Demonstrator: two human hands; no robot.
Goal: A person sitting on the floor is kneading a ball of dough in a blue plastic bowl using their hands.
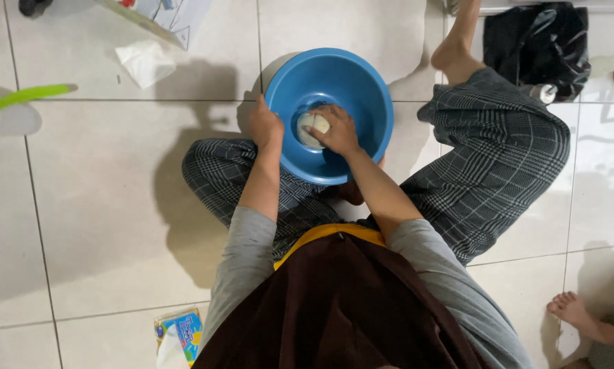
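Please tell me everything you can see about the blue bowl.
The blue bowl is round, deep and smooth, apparently plastic. It sits on the tiled floor between the seated person's legs. The left hand grips its near rim; the right hand reaches inside, pressing a pale lump of dough at the bottom.

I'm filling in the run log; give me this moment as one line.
left hand: grips rim of blue bowl | right hand: presses pale dough ball inside bowl | setting: seated on tiled floor
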